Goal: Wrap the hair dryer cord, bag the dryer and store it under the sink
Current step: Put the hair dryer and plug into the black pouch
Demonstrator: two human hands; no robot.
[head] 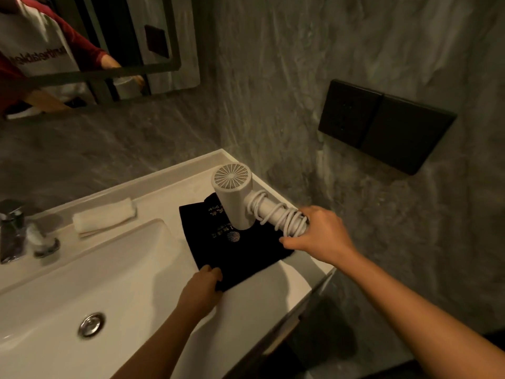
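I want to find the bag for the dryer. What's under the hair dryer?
A flat black bag with gold print lies on the counter under the white hair dryer. The dryer's head hides part of the print. What is inside the bag cannot be seen.

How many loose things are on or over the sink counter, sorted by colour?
White: 2 – the hair dryer with its cord wound on the handle, held by the right hand; the folded towel.
Black: 1 – the bag, flat on the counter, its near corner pinched by the left hand.
Total: 3
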